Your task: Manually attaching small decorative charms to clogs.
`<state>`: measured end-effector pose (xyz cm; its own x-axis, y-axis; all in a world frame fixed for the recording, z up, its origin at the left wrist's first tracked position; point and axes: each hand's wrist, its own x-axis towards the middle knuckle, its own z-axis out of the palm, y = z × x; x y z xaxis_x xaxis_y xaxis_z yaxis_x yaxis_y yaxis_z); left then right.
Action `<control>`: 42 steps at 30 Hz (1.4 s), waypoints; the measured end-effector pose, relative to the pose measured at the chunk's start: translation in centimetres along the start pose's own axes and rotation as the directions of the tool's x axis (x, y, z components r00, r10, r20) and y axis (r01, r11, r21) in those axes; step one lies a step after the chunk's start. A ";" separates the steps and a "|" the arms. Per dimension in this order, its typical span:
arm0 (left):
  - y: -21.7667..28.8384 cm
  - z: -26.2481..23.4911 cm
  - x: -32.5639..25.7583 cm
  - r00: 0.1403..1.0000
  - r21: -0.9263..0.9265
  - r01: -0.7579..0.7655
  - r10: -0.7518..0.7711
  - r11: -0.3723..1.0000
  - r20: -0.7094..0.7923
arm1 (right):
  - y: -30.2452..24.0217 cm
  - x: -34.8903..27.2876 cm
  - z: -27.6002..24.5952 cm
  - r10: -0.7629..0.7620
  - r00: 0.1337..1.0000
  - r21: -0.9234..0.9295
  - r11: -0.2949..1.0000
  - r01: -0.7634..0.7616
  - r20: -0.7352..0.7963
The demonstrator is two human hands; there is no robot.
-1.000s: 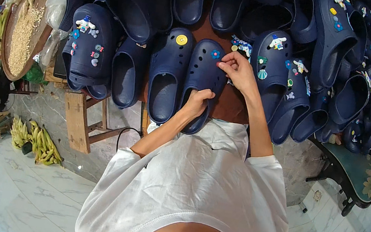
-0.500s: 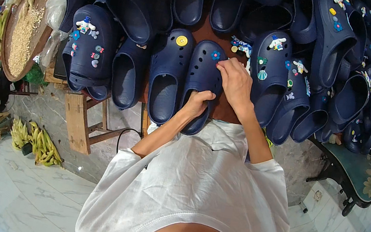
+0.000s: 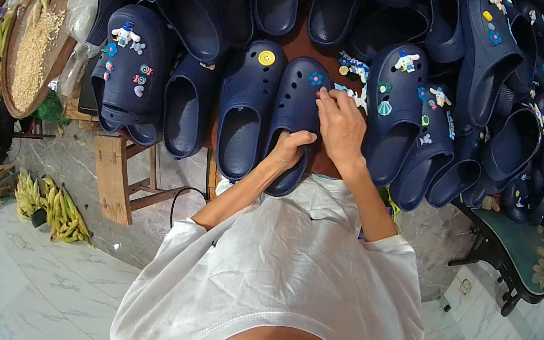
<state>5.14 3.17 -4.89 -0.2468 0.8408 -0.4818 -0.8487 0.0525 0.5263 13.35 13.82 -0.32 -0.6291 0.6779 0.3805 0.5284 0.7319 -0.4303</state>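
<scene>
A navy clog (image 3: pixel 296 91) with a blue flower charm (image 3: pixel 315 79) on its upper stands before me on the brown tabletop. My left hand (image 3: pixel 292 146) grips it by the foot opening, some fingers hidden inside. At the clog's right side, the thumb and fingers of my right hand (image 3: pixel 339 125) are pinched round a small red charm (image 3: pixel 320 94), mostly covered by the fingertips. Its neighbour on the left is another navy clog (image 3: pixel 256 89) with a yellow button charm (image 3: pixel 266 58). Loose charms (image 3: pixel 354 67) lie just beyond my right hand.
Several navy clogs crowd both sides and the far part of the table, including a decorated clog (image 3: pixel 133 70) at left and another (image 3: pixel 396 104) at right. A basket of pale grains (image 3: pixel 30 71) stands far left. Below are a wooden stool (image 3: pixel 113 177) and bananas (image 3: pixel 66 212).
My right hand has shifted slightly toward me along the clog's right edge, uncovering more of the loose charms behind it. My left hand keeps its grip at the opening.
</scene>
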 end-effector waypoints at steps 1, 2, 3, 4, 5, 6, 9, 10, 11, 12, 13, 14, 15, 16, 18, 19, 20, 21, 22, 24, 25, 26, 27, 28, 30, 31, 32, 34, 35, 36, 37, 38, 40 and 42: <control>-0.1 -0.1 0.1 0.999 0.013 -0.011 0.011 1.000 0.033 | 0.4 0.2 -0.1 0.047 0.999 0.132 0.990 -0.044 -0.020; -0.3 -0.5 0.3 0.999 0.013 -0.014 0.014 1.000 0.035 | 0.8 0.4 0.0 0.145 0.989 0.188 0.972 -0.143 0.002; -0.5 -1.0 0.5 0.999 0.026 -0.002 0.001 1.000 0.041 | 0.9 0.7 0.1 0.141 0.990 0.188 0.972 -0.139 0.000; -0.5 -1.1 0.6 0.999 0.041 0.013 -0.015 0.999 0.047 | 1.0 0.9 0.2 0.262 0.964 0.321 0.910 -0.261 0.042; -0.6 -1.2 0.6 0.999 0.042 0.010 -0.012 0.999 0.048 | 1.1 1.1 0.4 0.370 0.923 0.441 0.815 -0.375 0.100; -0.7 -1.2 0.7 0.999 0.037 -0.001 -0.001 0.999 0.054 | 1.7 1.2 0.7 0.441 0.867 0.476 0.726 -0.496 0.231; -0.5 -1.0 0.5 0.999 0.037 -0.012 0.010 0.999 0.049 | 2.8 0.9 2.1 0.459 0.884 0.467 0.764 -0.445 0.091; -0.5 -0.9 0.5 0.999 0.038 -0.015 0.014 0.999 0.035 | 3.2 1.0 2.3 0.434 0.870 0.512 0.705 -0.490 0.235; -0.5 -1.1 0.6 0.999 0.038 -0.015 0.013 0.999 0.035 | 3.7 1.1 2.4 0.435 0.869 0.512 0.705 -0.491 0.234; -0.6 -1.4 0.7 0.999 0.036 -0.006 0.004 0.999 0.049 | 4.2 1.2 2.5 0.403 0.862 0.510 0.695 -0.506 0.307; -0.4 -1.5 0.8 0.998 0.035 0.004 -0.006 0.999 0.062 | 4.3 1.4 2.4 0.369 0.849 0.508 0.685 -0.523 0.377; -0.3 -1.6 0.7 0.998 0.036 0.005 -0.007 0.999 0.063 | 4.7 1.5 2.5 0.371 0.849 0.508 0.684 -0.524 0.376; -0.3 -1.7 0.7 0.998 0.043 0.021 -0.023 0.999 0.064 | 5.2 1.6 2.7 0.341 0.840 0.503 0.683 -0.530 0.422; -0.1 -1.6 0.6 0.997 0.050 0.037 -0.040 0.998 0.066 | 5.6 1.7 2.8 0.312 0.829 0.497 0.683 -0.536 0.465; 0.1 -1.2 0.7 0.996 0.036 0.053 -0.055 0.998 0.071 | 6.1 1.7 3.5 0.316 0.822 0.517 0.656 -0.550 0.473; 0.2 -1.1 0.7 0.995 0.019 0.064 -0.065 0.998 0.073 | 6.1 1.8 3.7 0.313 0.816 0.537 0.630 -0.561 0.485; 0.2 -0.9 0.7 0.995 0.019 0.063 -0.064 0.998 0.073 | 6.0 1.6 3.7 0.313 0.817 0.538 0.630 -0.560 0.485; 0.1 -0.8 0.7 0.996 0.010 0.053 -0.054 0.999 0.075 | 5.8 1.3 3.7 0.301 0.859 0.509 0.706 -0.492 0.413; 0.0 -0.7 0.6 0.996 0.000 0.042 -0.042 0.999 0.076 | 5.6 1.1 3.7 0.280 0.897 0.471 0.775 -0.421 0.342; -0.1 -0.5 0.8 0.998 0.007 0.040 -0.041 0.999 0.050 | 5.4 0.9 3.3 0.269 0.905 0.501 0.762 -0.409 0.329; -0.1 -0.5 0.8 0.999 0.013 0.042 -0.042 0.999 0.024 | 5.2 0.9 2.9 0.261 0.912 0.530 0.749 -0.398 0.317; -0.2 -0.3 0.7 0.999 0.015 0.042 -0.042 0.999 0.025 | 5.0 0.8 2.5 0.261 0.912 0.531 0.748 -0.398 0.316; -0.3 -0.2 0.6 1.000 0.018 0.019 -0.019 1.000 -0.003 | 4.8 0.7 2.0 0.299 0.891 0.535 0.717 -0.446 0.342; -0.3 0.0 0.5 1.000 0.022 -0.004 0.005 1.000 -0.029 | 4.4 0.8 1.4 0.335 0.868 0.538 0.685 -0.492 0.367; -0.1 -0.3 0.3 0.998 0.020 -0.013 0.014 1.000 -0.056 | 3.6 0.4 -0.2 0.349 0.880 0.559 0.680 -0.475 0.323; 0.1 -0.1 0.1 0.997 0.019 -0.013 0.015 1.000 -0.077 | 3.5 -0.1 -1.0 0.372 0.887 0.576 0.675 -0.461 0.274; 0.2 0.3 -0.1 0.997 0.018 -0.013 0.015 1.000 -0.078 | 3.6 -0.7 -1.5 0.248 0.961 0.439 0.855 -0.275 0.119; 0.5 1.2 -0.6 0.991 -0.020 -0.062 0.059 0.998 -0.121 | 2.8 -2.2 -2.6 0.222 0.970 0.311 0.919 -0.243 0.102; 0.7 1.5 -0.8 0.991 -0.021 -0.061 0.058 0.998 -0.122 | 2.4 -2.8 -3.2 0.193 0.977 0.177 0.962 -0.206 0.088; 0.9 1.7 -1.0 0.991 -0.008 -0.063 0.062 0.998 -0.123 | 1.7 -3.3 -3.4 0.237 0.962 0.155 0.954 -0.257 0.134; 1.1 1.9 -1.2 0.991 0.008 -0.065 0.065 0.998 -0.120 | 1.6 -3.7 -3.3 0.240 0.962 0.154 0.954 -0.259 0.132; 1.2 2.1 -1.4 0.991 0.009 -0.063 0.063 0.998 -0.119 | 1.7 -4.2 -3.0 0.251 0.957 0.113 0.957 -0.268 0.147; 1.3 2.3 -1.7 0.992 0.041 -0.068 0.072 0.997 -0.106 | 1.8 -4.9 -2.3 0.259 0.951 0.079 0.958 -0.275 0.169; 1.4 2.3 -1.9 0.992 0.056 -0.066 0.072 0.996 -0.106 | 1.8 -5.1 -1.6 0.263 0.948 0.072 0.958 -0.279 0.182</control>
<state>5.49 2.95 -1.60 -0.3552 0.7806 -0.5142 -0.8029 0.0269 0.5955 18.46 11.78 -1.69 -0.5610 0.8219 0.0990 0.6404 0.5067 -0.5772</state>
